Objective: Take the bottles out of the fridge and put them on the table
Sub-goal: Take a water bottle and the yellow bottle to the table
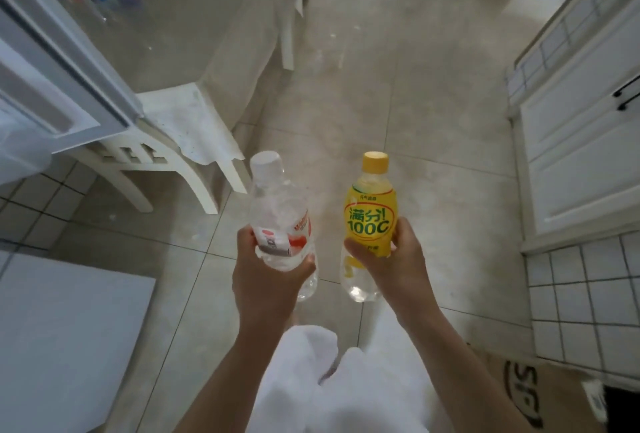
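Left hand [266, 269] grips clear bottle [280, 221], right hand [391, 259] grips yellow bottle [370, 210]; carrying stage, table [166, 34] at 11 o'clock; next: set both upright.

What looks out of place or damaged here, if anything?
Nothing is spilled or broken. The fridge door stands open at the left. The cloth on the white chair lies crooked, with its front edge ragged. Both capped bottles are held upright.
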